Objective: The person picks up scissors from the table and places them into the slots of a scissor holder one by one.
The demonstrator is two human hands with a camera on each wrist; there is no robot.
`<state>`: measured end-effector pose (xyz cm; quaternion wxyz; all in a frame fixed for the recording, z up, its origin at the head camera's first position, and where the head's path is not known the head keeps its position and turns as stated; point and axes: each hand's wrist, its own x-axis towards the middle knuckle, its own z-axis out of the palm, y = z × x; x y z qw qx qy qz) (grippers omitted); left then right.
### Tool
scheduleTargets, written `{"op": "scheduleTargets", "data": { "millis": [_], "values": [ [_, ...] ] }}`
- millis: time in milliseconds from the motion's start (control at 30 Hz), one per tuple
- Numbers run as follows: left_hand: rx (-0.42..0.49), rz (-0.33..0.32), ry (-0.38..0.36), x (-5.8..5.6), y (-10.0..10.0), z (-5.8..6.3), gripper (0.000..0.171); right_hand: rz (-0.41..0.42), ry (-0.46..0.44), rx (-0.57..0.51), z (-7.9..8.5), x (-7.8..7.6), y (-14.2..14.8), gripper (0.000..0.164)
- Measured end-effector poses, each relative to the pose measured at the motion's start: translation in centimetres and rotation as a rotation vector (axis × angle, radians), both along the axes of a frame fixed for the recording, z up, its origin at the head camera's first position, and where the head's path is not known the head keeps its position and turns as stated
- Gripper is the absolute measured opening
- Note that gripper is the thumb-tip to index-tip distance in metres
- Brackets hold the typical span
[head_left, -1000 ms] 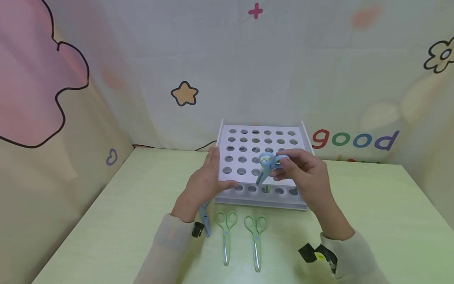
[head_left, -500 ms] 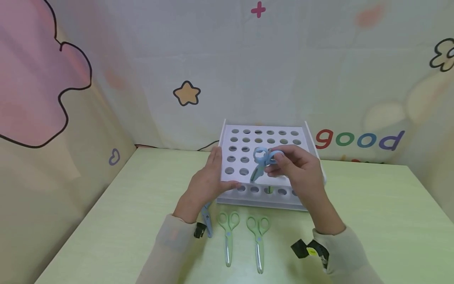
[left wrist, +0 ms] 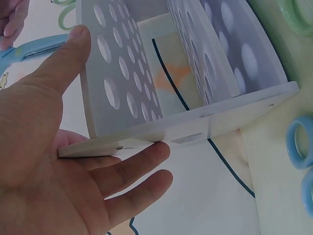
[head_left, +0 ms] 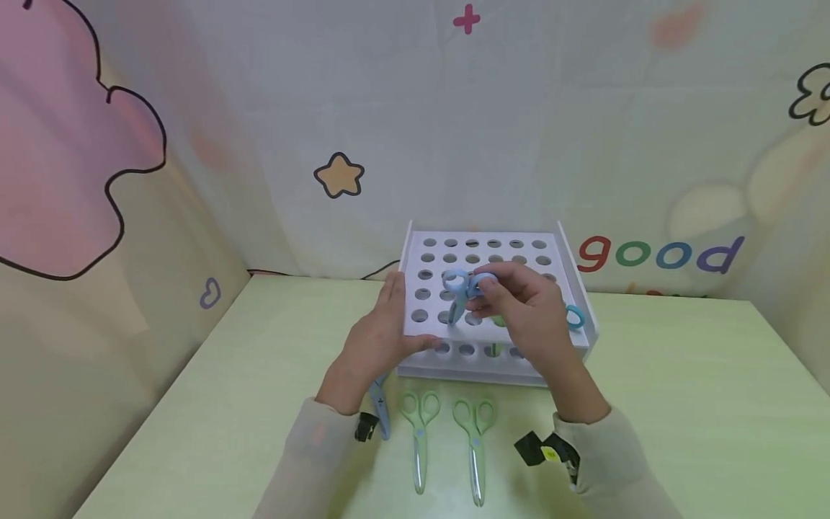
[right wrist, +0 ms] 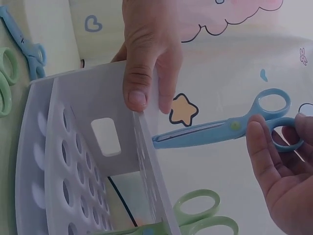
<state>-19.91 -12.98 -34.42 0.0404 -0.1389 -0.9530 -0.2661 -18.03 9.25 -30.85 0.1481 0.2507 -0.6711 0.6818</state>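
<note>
scissors [right wrist: 215,136], a blue pair, are pinched by one loop between thumb and fingers of the right hand [head_left: 528,310], blades pointing toward seven o'clock. the left hand [head_left: 369,335] grips the white rack [head_left: 467,373] on its nine o'clock side, thumb over the front edge, fingers along the outer wall. the tip sits right by the front row's second hole from the left; whether it has entered, i cannot tell. this looks like the lining-up step, since a green pair [right wrist: 188,222] stands through the top plate toward three o'clock. next probably calls for straightening the blades and lowering them. on the counter [head_left: 661,418], loose green scissors [head_left: 419,432] lie between six and seven o'clock, spare blue scissors [head_left: 380,409] toward eight.
</note>
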Motion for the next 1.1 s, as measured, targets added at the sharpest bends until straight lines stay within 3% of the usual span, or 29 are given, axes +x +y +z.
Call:
{"op": "scheduleTargets", "data": {
  "millis": [567,833,1100],
  "values": [
    [0.004,-0.001,0.031,-0.1,0.3,-0.5,0.115,0.014,0.009,-0.034,-0.8,-0.1,0.2,0.015],
    [0.027,-0.011,0.035,-0.2,0.2,-0.5,0.114,0.024,-0.035,0.092,-1.3,-0.1,-0.5,0.014],
    [0.019,-0.012,0.034,-0.4,0.2,-0.6,0.114,-0.067,-0.160,0.224,-1.4,0.3,-0.6,0.017]
  ]
}}
